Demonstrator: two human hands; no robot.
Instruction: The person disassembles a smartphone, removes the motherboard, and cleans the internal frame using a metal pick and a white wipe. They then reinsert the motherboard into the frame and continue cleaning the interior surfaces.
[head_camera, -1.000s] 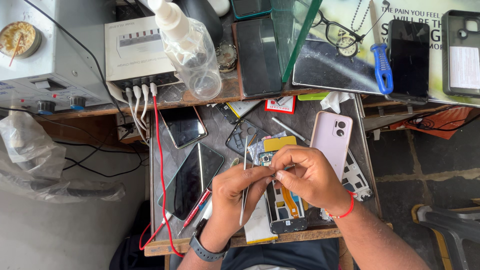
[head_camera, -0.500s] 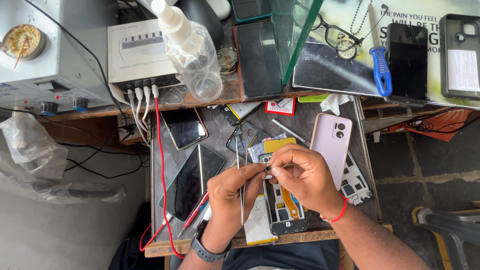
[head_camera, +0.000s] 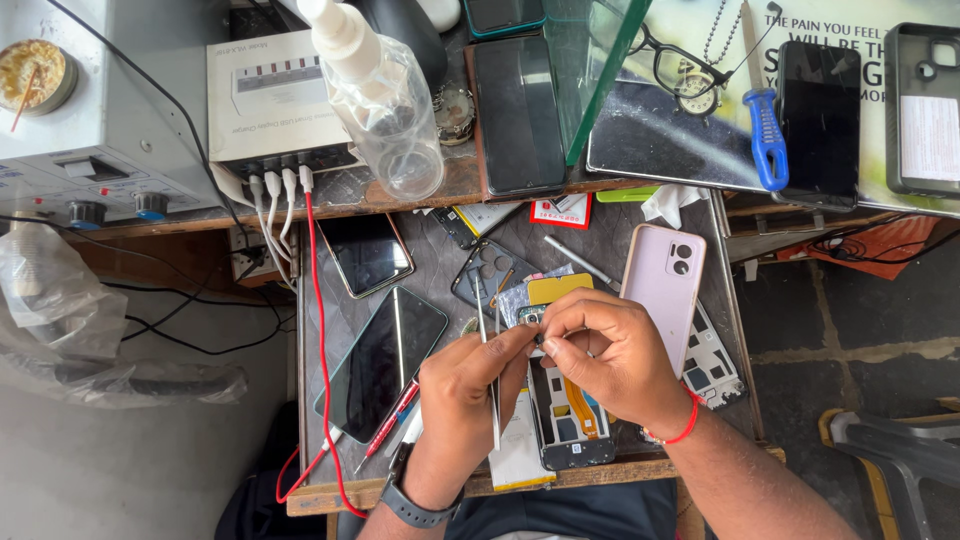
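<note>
Both hands meet just above the opened phone (head_camera: 570, 415). The left hand (head_camera: 470, 385) pinches tweezers (head_camera: 488, 375), and the right hand (head_camera: 610, 355) pinches a small part (head_camera: 531, 317) between its fingertips. The pink phone (head_camera: 662, 283) lies just right of the opened phone on the surface (head_camera: 330, 400), and a dark phone (head_camera: 381, 360) lies to its left.

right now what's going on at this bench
A person sits at a small worktable strewn with phones and phone parts. The left hand holds thin tweezers, and the right hand pinches a tiny component between its fingertips, just above an opened phone frame. A pink phone lies face down beside the right hand, a dark screen panel lies to the left, and a red cable runs down the table.
</note>
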